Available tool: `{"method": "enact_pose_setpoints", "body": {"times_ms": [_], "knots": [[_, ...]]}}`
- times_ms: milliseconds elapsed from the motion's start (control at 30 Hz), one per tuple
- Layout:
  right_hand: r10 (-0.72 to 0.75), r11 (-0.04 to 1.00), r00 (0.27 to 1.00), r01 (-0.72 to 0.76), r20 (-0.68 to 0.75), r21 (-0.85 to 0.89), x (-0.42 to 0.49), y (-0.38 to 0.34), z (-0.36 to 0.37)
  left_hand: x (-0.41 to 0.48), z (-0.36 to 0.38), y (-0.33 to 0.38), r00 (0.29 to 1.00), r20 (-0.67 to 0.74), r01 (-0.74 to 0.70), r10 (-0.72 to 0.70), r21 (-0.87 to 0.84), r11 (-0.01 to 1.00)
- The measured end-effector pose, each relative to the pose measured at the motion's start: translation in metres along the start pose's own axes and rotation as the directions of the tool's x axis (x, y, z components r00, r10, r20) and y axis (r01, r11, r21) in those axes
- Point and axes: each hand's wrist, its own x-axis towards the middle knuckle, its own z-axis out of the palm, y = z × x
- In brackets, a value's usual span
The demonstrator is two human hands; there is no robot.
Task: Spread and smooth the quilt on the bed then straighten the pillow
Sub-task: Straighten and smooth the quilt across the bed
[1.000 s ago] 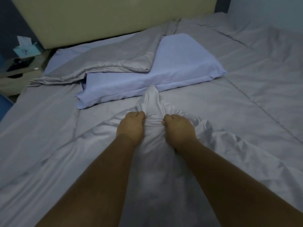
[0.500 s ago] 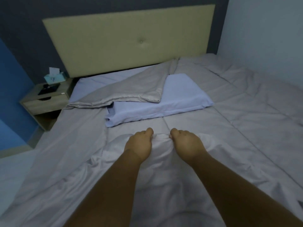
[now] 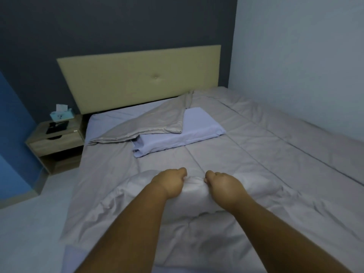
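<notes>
Pulled back, quilt (image 3: 195, 185) bunches inside left hand (image 3: 171, 184) and right hand (image 3: 224, 186).

both hands (image 3: 195, 183) pulled back from the pillow (image 3: 183, 133), dragging the gripped quilt (image 3: 246, 154) fold toward the foot of the bed; bunched peak flattened, hands now slightly further apart

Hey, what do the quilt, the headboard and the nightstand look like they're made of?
Quilt: thin grey fabric with a slight sheen, stitched in panels, maybe polyester. Headboard: beige padded upholstery, one button tuft. Nightstand: matte wood-grain board, likely laminate.
</notes>
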Motion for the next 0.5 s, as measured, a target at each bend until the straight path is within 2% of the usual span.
{"method": "enact_pose_setpoints", "body": {"times_ms": [133,333,433,500], "knots": [[0.006,1.0,0.998,-0.006,0.055,0.011,-0.07,-0.03,-0.016,-0.071,0.01,0.019,0.998,0.06,0.009,-0.01,0.025,1.0],[0.047,0.998,0.98,-0.056,0.195,0.041,-0.175,-0.066,-0.015,-0.169,0.035,0.056,0.971,0.235,0.011,-0.033,0.098,0.995],[0.079,0.988,0.933,-0.121,0.35,0.098,-0.208,-0.083,-0.015,-0.204,0.048,0.067,0.925,0.376,-0.005,-0.059,0.168,0.986],[0.066,0.989,0.869,-0.121,0.49,0.081,-0.223,-0.098,-0.013,-0.227,0.06,0.069,0.878,0.475,-0.056,-0.065,0.235,0.97]]}}
